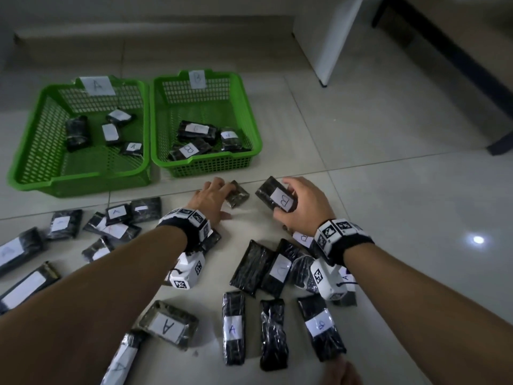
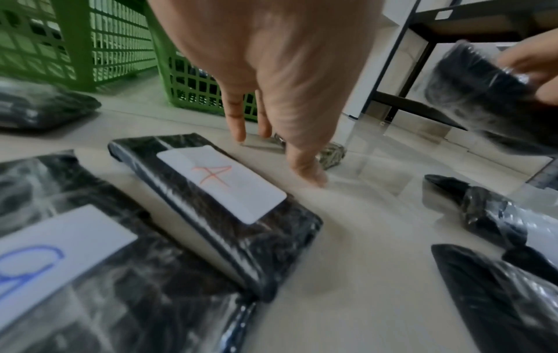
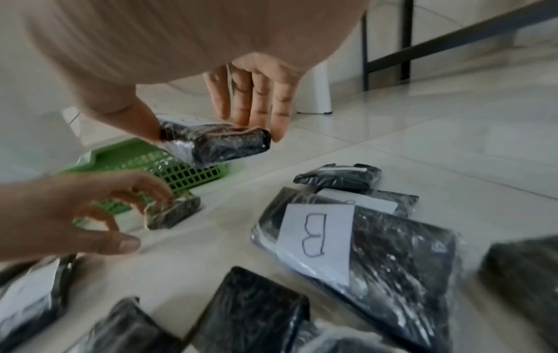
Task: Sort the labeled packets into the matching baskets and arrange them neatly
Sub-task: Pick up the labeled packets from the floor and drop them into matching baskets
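Basket A [image 1: 30, 151] and basket B [image 1: 249, 118], both green mesh, stand side by side on the floor, each with a few black wrapped packets inside. My right hand [image 1: 287, 202] holds a B-labeled packet [image 1: 270, 191] off the floor in front of basket B. In the right wrist view the right hand [image 3: 211, 130] pinches this packet [image 3: 232, 145] between thumb and fingers. My left hand [image 1: 228, 200] reaches to a small unlabeled-side packet [image 1: 238, 195] lying on the floor; its fingertips [image 3: 163, 198] rest on top, the thumb apart.
Many more black packets marked A or B lie scattered on the tiles around my forearms, such as an A packet [image 2: 217, 191] and a B packet [image 3: 347, 241]. A white cabinet [image 1: 327, 37] and a dark table leg [image 1: 499, 145] stand at the right.
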{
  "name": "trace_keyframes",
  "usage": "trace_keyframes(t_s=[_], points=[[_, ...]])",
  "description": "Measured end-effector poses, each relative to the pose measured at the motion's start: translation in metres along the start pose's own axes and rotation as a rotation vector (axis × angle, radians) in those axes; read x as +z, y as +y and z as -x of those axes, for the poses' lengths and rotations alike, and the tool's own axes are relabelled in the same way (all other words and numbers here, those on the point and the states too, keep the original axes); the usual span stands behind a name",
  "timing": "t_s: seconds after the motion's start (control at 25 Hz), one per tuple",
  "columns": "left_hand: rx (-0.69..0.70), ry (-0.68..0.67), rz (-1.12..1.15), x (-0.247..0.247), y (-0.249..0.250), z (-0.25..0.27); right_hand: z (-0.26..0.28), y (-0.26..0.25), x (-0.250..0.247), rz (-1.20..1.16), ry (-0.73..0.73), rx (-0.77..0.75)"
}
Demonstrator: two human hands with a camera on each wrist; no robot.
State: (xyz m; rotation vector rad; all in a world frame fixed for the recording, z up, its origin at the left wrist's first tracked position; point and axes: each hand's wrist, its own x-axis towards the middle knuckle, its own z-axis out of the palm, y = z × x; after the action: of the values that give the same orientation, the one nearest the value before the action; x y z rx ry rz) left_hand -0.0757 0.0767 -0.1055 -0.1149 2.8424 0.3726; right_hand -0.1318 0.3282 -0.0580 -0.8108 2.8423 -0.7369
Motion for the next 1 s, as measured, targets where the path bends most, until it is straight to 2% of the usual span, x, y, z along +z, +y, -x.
trace_keyframes(t_s=[0.08, 0.24, 0.32, 0.4, 0.48, 0.52, 0.56, 0.64, 0.72, 0.8, 0.88, 1.0], points=[[-0.023, -0.024, 0.022, -0.005, 0.001, -0.004, -0.003, 0.002, -0.004, -0.056, 0.068, 0.04], [-0.093, 0.016, -0.134, -0.011, 0.009, -0.003, -0.014, -0.003, -0.009, -0.094, 0.094, 0.024], [-0.02, 0.055, -0.151, -0.005, 0.007, -0.002, -0.019, -0.006, -0.009, -0.096, 0.094, 0.024], [0.107, 0.0, -0.149, 0.002, 0.008, -0.003, -0.022, -0.011, -0.007, -0.091, 0.095, 0.015], [0.126, -0.078, -0.137, 0.0, 0.01, -0.011, -0.025, -0.015, -0.001, -0.099, 0.109, 0.013], [0.109, -0.072, -0.135, -0.001, 0.011, -0.016, -0.026, -0.015, 0.001, -0.138, 0.124, 0.025], [0.087, -0.045, -0.139, -0.004, 0.013, -0.019, -0.03, -0.018, 0.001, -0.241, 0.142, 0.063], [0.03, 0.015, -0.117, -0.009, 0.016, -0.019, -0.041, -0.027, -0.007, -0.653, 0.143, 0.232], [-0.064, 0.073, 0.098, -0.011, 0.011, -0.017, -0.053, -0.038, -0.019, -1.079, 0.056, 0.407], [-0.109, 0.173, 0.364, -0.016, -0.001, -0.014, -0.064, -0.045, -0.026, -1.285, 0.018, 0.488], [-0.116, 0.304, 0.692, -0.024, -0.013, -0.014, -0.074, -0.048, -0.027, -1.336, 0.042, 0.506], [-0.118, 0.352, 1.132, -0.043, -0.025, -0.008, -0.092, -0.047, -0.013, -1.29, 0.146, 0.52]])
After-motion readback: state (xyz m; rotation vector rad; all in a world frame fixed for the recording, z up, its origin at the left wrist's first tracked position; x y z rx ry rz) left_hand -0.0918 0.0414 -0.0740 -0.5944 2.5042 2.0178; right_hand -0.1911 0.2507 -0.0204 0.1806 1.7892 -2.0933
